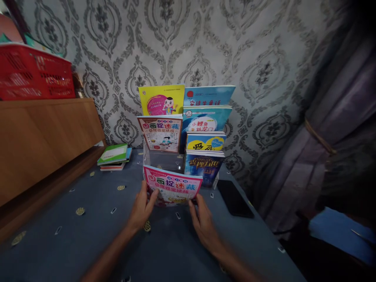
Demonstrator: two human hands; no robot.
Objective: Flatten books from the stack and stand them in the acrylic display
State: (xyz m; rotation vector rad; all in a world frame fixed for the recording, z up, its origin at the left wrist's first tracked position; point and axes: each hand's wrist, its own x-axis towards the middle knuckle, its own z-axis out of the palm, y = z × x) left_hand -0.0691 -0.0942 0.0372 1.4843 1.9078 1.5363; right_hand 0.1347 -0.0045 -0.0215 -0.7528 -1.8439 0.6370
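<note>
A pink children's book (173,188) stands tilted in front of a clear tiered book stand (164,159). My left hand (142,209) grips its lower left edge, fingers curled round it. At the lower right corner, my right hand (202,221) holds the same book with thumb and fingers closed on it. Several other books fill the stand: a matching pink one (160,133), a yellow one (161,100), and blue ones (205,117) in the right column.
A dark phone (235,197) lies on the blue cloth (88,235) to the right. A stack of books with a green cover (114,156) sits at the left. A wooden cabinet (41,137) carries a red basket (33,74). Curtains (337,129) hang at right.
</note>
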